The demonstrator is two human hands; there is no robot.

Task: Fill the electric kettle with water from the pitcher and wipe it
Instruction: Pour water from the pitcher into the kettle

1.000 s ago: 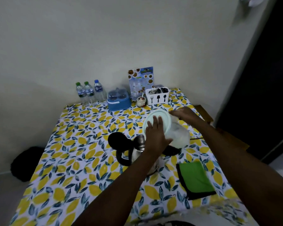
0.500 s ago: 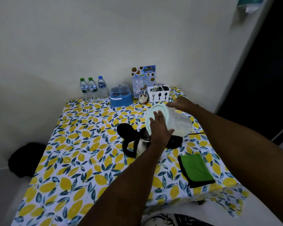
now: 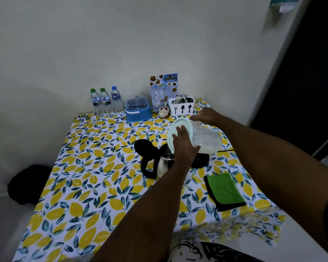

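While tipped on its side over open kettle (image 3: pixel 164 161) at table centre, clear pitcher (image 3: pixel 206 138) held by both hands: left hand (image 3: pixel 184 148) flat on pale lid (image 3: pixel 180 133), fingers spread; right hand (image 3: pixel 206 116) wrapped round pitcher's far side. Kettle lid (image 3: pixel 145 148) flipped up, black base (image 3: pixel 201 161) just behind. Green cloth (image 3: pixel 224 191) near right edge. Cutlery caddy (image 3: pixel 182 108) shows fork, spatula, spoon icons; menu card (image 3: pixel 164 89) print unreadable; water bottles (image 3: pixel 105 101) with labels too small.

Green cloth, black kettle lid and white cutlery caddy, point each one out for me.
Green folded cloth (image 3: pixel 223 190): head view, middle of its top face.
Black open kettle lid (image 3: pixel 144 146): head view, centre of the lid.
White plastic cutlery caddy (image 3: pixel 182 109): head view, front wall.
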